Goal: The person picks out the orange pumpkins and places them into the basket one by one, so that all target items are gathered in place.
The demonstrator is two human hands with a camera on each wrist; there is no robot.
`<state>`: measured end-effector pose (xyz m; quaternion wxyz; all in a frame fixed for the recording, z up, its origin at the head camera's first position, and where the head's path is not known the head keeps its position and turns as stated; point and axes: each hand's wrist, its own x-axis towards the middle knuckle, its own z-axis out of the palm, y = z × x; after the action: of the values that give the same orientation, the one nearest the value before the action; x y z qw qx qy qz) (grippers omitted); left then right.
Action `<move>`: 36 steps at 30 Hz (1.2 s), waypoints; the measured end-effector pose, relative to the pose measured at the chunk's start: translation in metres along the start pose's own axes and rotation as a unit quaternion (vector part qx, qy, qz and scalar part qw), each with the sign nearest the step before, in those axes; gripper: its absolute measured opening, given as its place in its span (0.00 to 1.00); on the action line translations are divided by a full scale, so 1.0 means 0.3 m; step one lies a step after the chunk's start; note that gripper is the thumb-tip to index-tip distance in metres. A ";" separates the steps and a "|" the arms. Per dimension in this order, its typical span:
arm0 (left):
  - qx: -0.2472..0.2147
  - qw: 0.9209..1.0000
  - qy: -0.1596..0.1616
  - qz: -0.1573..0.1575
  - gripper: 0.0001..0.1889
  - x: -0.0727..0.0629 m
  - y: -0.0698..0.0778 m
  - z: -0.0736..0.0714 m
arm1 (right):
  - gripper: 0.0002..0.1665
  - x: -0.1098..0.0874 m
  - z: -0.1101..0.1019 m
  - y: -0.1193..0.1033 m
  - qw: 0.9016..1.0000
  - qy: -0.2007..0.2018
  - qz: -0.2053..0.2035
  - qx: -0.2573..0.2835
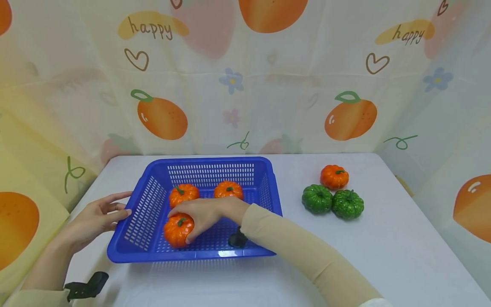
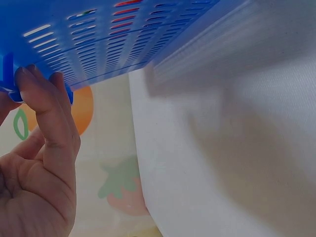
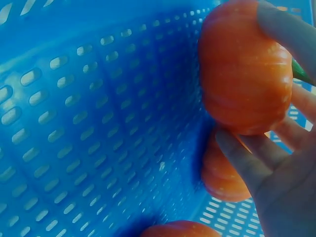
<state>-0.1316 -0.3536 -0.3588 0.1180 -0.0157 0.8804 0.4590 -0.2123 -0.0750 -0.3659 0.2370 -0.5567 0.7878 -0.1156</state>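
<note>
A blue plastic basket [image 1: 207, 160] with slotted walls stands on the white table, and my left hand [image 1: 96, 219] grips its left rim. The left wrist view shows the fingers [image 2: 52, 116] of that hand curled over the basket's edge. Inside the basket, toward its front left, my right hand [image 1: 207, 212] holds an orange pumpkin [image 1: 178, 233] with a green stem. Thumb and fingers lie on opposite sides of this pumpkin [image 3: 244, 69] in the right wrist view. Behind it in the basket sit two more orange pumpkins, one at the left [image 1: 185, 192] and one farther right [image 1: 229, 189].
To the right of the basket, an orange pumpkin [image 1: 334, 177] lies on the table [image 1: 387, 251] behind two green pumpkins, one left [image 1: 317, 199] and one right [image 1: 348, 204]. A fruit-printed curtain [image 1: 268, 111] hangs behind the table and along its sides.
</note>
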 end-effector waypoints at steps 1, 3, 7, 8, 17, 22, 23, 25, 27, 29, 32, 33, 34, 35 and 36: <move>-0.002 1.000 -0.001 0.001 0.37 0.001 0.000 0.000 | 0.43 0.002 0.001 0.001 1.000 -0.001 -0.001 -0.002; -0.005 1.000 -0.002 0.002 0.37 0.002 0.000 0.000 | 0.43 0.003 0.003 0.000 1.000 -0.003 -0.002 -0.004; -0.012 1.000 -0.004 0.006 0.37 0.002 0.000 0.000 | 0.43 0.007 0.006 -0.005 1.000 -0.008 -0.007 -0.006; -0.013 1.000 -0.004 0.006 0.37 0.001 0.000 -0.001 | 0.43 0.008 0.007 -0.006 1.000 -0.009 -0.008 -0.007; -0.009 1.000 -0.004 0.005 0.37 -0.001 0.002 -0.002 | 0.43 0.020 0.015 -0.013 1.000 -0.021 0.004 -0.016; -0.007 1.000 -0.005 0.006 0.37 0.003 -0.001 -0.001 | 0.44 0.029 0.017 -0.020 0.999 -0.028 0.015 -0.011; -0.007 1.000 -0.005 0.007 0.36 0.003 -0.001 -0.001 | 0.44 0.031 0.018 -0.021 0.999 -0.029 0.016 -0.008; -0.007 1.000 -0.005 0.006 0.36 0.003 -0.002 -0.001 | 0.44 0.034 0.018 -0.022 0.999 -0.032 0.017 -0.004; -0.007 1.000 -0.004 0.006 0.36 0.003 -0.003 -0.001 | 0.44 0.035 0.018 -0.022 0.999 -0.034 0.016 -0.002; -0.006 1.000 -0.005 0.007 0.36 0.004 -0.003 -0.001 | 0.44 0.035 0.018 -0.022 0.999 -0.037 0.019 0.000; -0.005 1.000 -0.004 0.005 0.36 0.003 -0.002 -0.001 | 0.44 0.035 0.017 -0.022 0.999 -0.038 0.021 -0.001; -0.005 1.000 -0.004 0.004 0.36 0.002 -0.002 -0.001 | 0.44 0.035 0.017 -0.022 0.999 -0.038 0.021 -0.001; -0.005 1.000 -0.004 0.004 0.36 0.002 -0.002 -0.001 | 0.44 0.035 0.017 -0.021 0.999 -0.037 0.019 -0.001; -0.006 1.000 -0.004 0.003 0.36 0.001 -0.002 -0.001 | 0.44 0.035 0.016 -0.020 0.999 -0.036 0.017 -0.002; -0.006 1.000 -0.004 0.002 0.36 0.001 -0.002 -0.001 | 0.44 0.035 0.016 -0.019 0.999 -0.034 0.015 -0.002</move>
<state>-0.1318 -0.3541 -0.3591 0.1200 -0.0128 0.8773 0.4646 -0.2080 -0.0865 -0.3701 0.2642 -0.5492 0.7875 -0.0916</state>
